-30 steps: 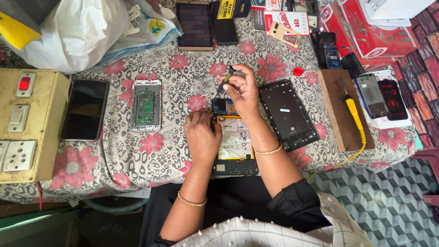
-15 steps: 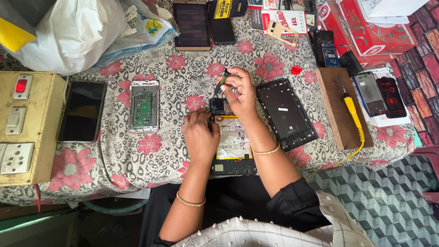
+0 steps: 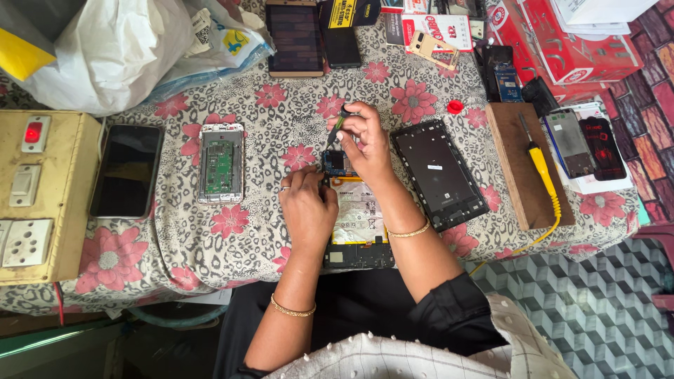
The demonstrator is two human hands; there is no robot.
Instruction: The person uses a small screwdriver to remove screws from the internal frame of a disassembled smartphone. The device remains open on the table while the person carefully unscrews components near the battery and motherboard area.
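Holding one screwdriver (image 3: 337, 128), right hand (image 3: 365, 144); left hand (image 3: 307, 207) steadies one opened phone (image 3: 358, 217).

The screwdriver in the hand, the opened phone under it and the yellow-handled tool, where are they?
screwdriver (image 3: 337, 126): head view, on its dark shaft below the fingers.
opened phone (image 3: 358, 214): head view, on its pale battery.
yellow-handled tool (image 3: 542, 168): head view, on the yellow handle, lying on the wooden block.

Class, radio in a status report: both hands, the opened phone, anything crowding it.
Left hand steadying opened phone. Right hand gripping screwdriver, tip at phone's top. Black back cover lies just right, apart.
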